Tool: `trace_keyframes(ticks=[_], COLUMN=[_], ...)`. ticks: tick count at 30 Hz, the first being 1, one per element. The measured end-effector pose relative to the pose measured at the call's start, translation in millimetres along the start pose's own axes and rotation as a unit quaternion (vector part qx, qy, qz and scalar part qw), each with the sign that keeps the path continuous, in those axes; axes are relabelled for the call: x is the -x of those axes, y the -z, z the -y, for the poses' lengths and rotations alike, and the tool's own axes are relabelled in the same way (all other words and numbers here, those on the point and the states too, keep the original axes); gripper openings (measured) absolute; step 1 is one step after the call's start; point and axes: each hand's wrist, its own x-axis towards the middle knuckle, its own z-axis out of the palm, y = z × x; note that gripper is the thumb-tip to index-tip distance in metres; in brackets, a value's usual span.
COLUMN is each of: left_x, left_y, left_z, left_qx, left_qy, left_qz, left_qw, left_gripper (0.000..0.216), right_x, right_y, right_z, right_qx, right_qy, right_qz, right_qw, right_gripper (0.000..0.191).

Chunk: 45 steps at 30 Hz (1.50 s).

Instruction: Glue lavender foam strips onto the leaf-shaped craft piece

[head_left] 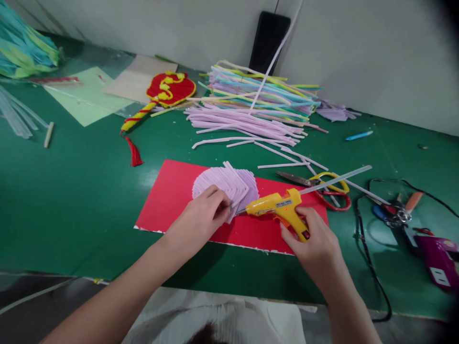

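Observation:
A hot glue gun (272, 205), yellow with a clear glue stick (337, 178) out of its back, is gripped by its handle in my right hand (317, 239). Its nozzle points left, at the lower edge of a rounded lilac piece (215, 179) built from rows of pipe cleaners folded into V shapes. My left hand (204, 212) is closed in a pinch at that lower edge, on the end of a lilac pipe cleaner (233, 210); the fingertips partly hide it. Under both lies a red sheet (165, 200) with a ragged white front edge.
Behind lie loose lilac pipe cleaners (240, 124) and a multicoloured pile (265, 91), with a phone (268, 40) against the wall. Scissors (315, 181) rest right of the sheet, near keys (396, 215) and a purple tool (437, 258). A red-yellow fan (170, 90) lies back left.

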Motion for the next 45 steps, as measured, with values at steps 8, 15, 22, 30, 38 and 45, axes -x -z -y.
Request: trace_keyframes(ticks=[8, 15, 22, 30, 38, 45], left_x=[-2.0, -1.9, -1.7, -1.8, -1.2, -1.7], left_y=[0.9, 1.9, 2.4, 0.0, 0.0, -2.6], left_z=[1.9, 0.3, -0.2, 2.0, 3.7, 4.7], left_qx=[-0.002, -0.002, -0.003, 0.002, 0.002, 0.011], left_qy=[-0.016, -0.013, -0.011, -0.02, -0.021, -0.03], left_qz=[0.002, 0.006, 0.011, 0.006, 0.01, 0.004], left_qw=[1.0, 1.0, 1.0, 1.0, 1.0, 0.999], left_gripper=[0.007, 0.006, 0.007, 0.006, 0.006, 0.005], right_x=[3.7, 4.4, 4.2, 4.3, 3.8, 2.5], right_y=[-0.1, -0.8, -1.0, -1.1, -2.9, -3.2], right_z=[-2.6, -4.7, -4.3, -4.4, -7.2, -4.3], right_qx=[-0.002, -0.003, -0.012, -0.015, -0.015, -0.017], right_qy=[0.023, 0.031, 0.013, 0.002, -0.014, -0.025], right_qz=[-0.011, -0.021, -0.005, -0.004, -0.002, -0.005], right_qw=[1.0, 0.999, 1.0, 1.0, 1.0, 1.0], right_gripper=[0.024, 0.024, 0.022, 0.02, 0.021, 0.022])
